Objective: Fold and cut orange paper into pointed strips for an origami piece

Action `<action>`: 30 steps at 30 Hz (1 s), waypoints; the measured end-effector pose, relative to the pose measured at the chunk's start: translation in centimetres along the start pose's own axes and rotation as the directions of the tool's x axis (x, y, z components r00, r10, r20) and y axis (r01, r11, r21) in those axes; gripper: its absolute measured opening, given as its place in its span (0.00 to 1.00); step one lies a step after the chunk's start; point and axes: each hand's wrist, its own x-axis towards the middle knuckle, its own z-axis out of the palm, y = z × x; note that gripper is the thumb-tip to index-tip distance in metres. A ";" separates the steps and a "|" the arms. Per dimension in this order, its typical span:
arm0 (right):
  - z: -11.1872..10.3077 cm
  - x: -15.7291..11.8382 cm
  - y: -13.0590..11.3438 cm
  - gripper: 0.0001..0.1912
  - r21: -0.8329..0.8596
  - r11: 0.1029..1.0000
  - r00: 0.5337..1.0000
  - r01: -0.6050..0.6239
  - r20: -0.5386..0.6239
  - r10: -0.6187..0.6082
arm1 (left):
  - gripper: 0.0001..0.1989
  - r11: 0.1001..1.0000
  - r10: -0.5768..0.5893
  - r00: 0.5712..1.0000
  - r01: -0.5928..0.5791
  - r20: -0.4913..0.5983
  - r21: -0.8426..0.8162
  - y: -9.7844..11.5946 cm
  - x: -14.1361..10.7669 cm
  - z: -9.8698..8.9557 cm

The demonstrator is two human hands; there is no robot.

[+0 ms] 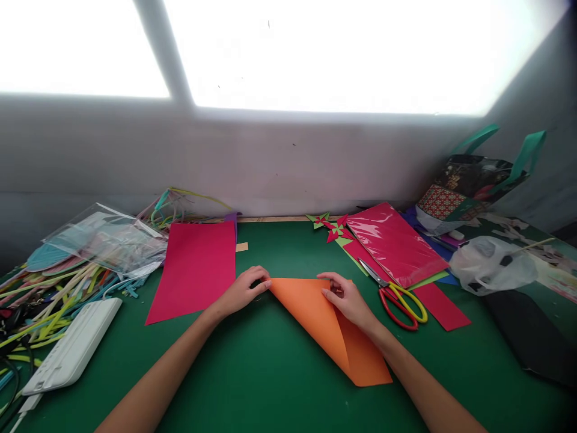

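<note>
An orange sheet of paper (315,310) lies on the green table in front of me, one side bent over in a loose, uncreased curve. My left hand (247,290) pinches its far left corner between thumb and fingers. At the far right edge, my right hand (346,299) has fingers curled on the folded-over part, thumb and index close together. Just right of that hand are scissors (399,297) with red and yellow handles, blades partly apart. A red sheet of paper (198,264) rests beyond my left hand.
Red and green paper stars (336,228) lie at the back, beside a plastic-wrapped red paper pack (401,246). A white power strip (74,343) and heaped coloured strips (58,288) occupy the left. At right are a patterned bag (460,192), a plastic bag (493,264) and a black flat item (532,334).
</note>
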 end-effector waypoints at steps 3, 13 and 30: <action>-0.1 -0.1 -0.2 0.18 -0.094 0.995 1.000 0.019 -0.013 -0.021 | 0.19 0.997 -0.033 0.998 0.036 -0.044 0.071 0.5 -0.5 0.6; 0.1 -0.6 -0.4 0.15 -0.173 0.980 0.994 0.097 -0.035 -0.104 | 0.24 0.934 -0.352 0.926 0.356 -0.137 0.011 1.9 -1.9 0.4; -0.2 -1.2 -0.3 0.15 -0.226 0.967 0.993 0.117 0.054 -0.107 | 0.22 0.907 0.274 0.893 -0.117 -0.357 0.403 2.8 -2.7 3.7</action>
